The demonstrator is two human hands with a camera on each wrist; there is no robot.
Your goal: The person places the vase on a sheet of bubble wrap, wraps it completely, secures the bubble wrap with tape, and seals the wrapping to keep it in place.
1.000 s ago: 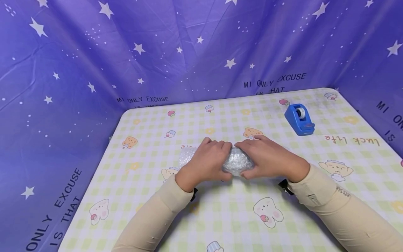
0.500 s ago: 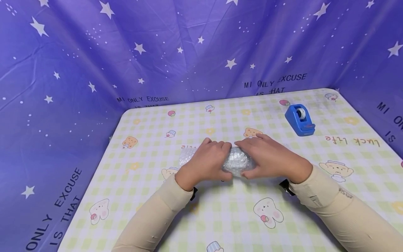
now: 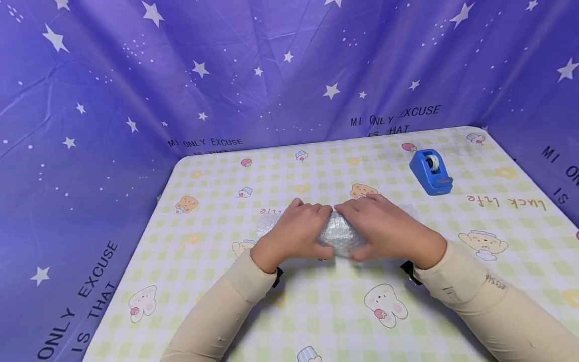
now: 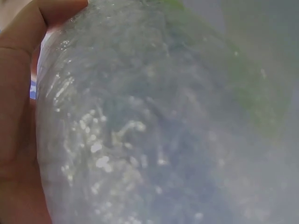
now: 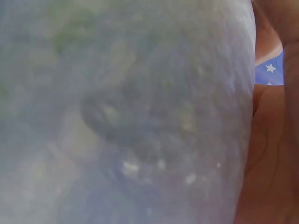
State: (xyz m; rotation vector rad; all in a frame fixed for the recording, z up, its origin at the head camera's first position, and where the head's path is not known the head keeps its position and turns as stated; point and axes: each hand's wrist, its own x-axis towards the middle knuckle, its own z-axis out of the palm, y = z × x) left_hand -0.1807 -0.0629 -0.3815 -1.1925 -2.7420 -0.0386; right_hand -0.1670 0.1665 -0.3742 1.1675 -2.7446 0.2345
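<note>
A roll of clear bubble wrap (image 3: 339,232) lies across the middle of the table, shiny and crinkled between the two hands. My left hand (image 3: 300,230) grips it from above on the left, thumb on the near side and fingers over the far side. On the right, my right hand (image 3: 384,226) holds it the same way, fingertips close to the left ones. In the left wrist view the bubble wrap (image 4: 131,130) fills most of the picture beside the curled thumb. The right wrist view shows the bubble wrap (image 5: 154,116) blurred against the palm; whatever is inside cannot be made out.
A blue tape dispenser (image 3: 431,173) with a roll of tape stands at the back right of the table. The table (image 3: 217,311) has a green checked cover with cartoon prints. A purple curtain (image 3: 271,75) with white stars hangs behind and at both sides.
The right hand has shifted slightly on the bubble wrap, and the wrap between the hands has turned a little. The left hand stays nearly still.
</note>
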